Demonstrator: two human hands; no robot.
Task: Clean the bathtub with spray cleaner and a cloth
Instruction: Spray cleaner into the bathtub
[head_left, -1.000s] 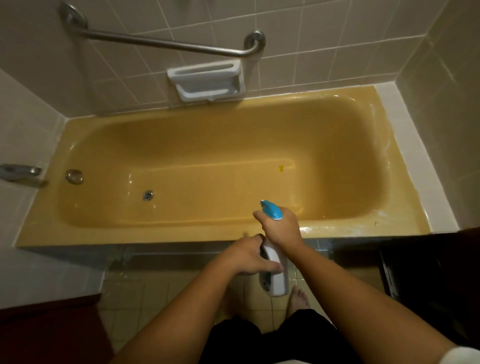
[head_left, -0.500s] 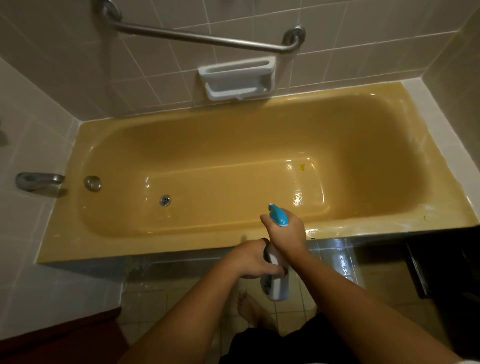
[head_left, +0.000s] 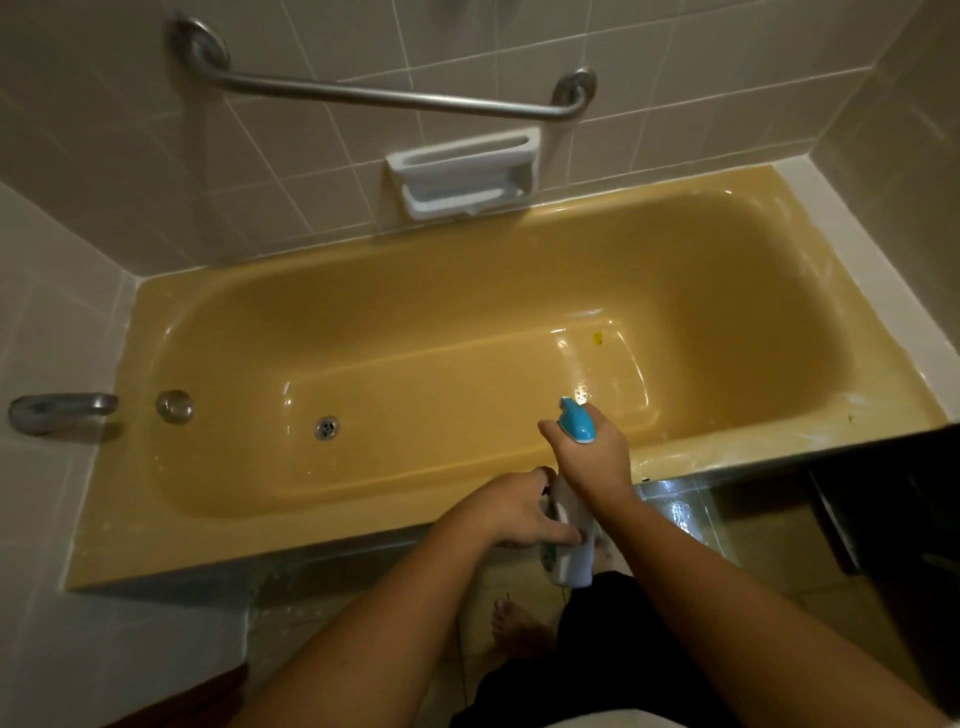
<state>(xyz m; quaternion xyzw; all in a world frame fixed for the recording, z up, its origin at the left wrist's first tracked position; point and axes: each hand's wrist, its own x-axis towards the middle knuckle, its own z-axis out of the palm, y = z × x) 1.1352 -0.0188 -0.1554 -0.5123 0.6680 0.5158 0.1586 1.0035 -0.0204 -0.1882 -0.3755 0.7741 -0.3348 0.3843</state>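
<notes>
Leftmost, a metal spout (head_left: 62, 413) juts from the tiled end wall over the head of the mustard-yellow bathtub (head_left: 363, 270). Just right of it, a round metal plate (head_left: 175, 406) sits on the tub's end slope, then the drain (head_left: 327, 428) on the tub floor.

Above, on the back wall: a grab bar (head_left: 384, 98), slanting down to the right, with a white soap dish (head_left: 462, 174) under its right end.

Centre foreground, outside the tub's near rim: the left hand (head_left: 514, 512) comes in from the left. Its fingers are curled round the white lower body of the spray bottle (head_left: 571, 545), with the thumb across the side facing the camera.

The bottle stands roughly upright, over the floor tiles beside the near rim. Its blue trigger head (head_left: 577, 422) reaches up over the tub and points away and to the left.

The right hand (head_left: 592, 457) is clamped round the neck, directly under the blue head and above the left hand (trigger finger hidden, so I cannot tell whether it is pressing).

Below the bottle is a bare foot (head_left: 514, 629) on the tiles.

Further right, a small yellow speck (head_left: 597, 339) lies on the tub floor, with a wet sheen around it. The right part of the near rim shows pale streaks.
</notes>
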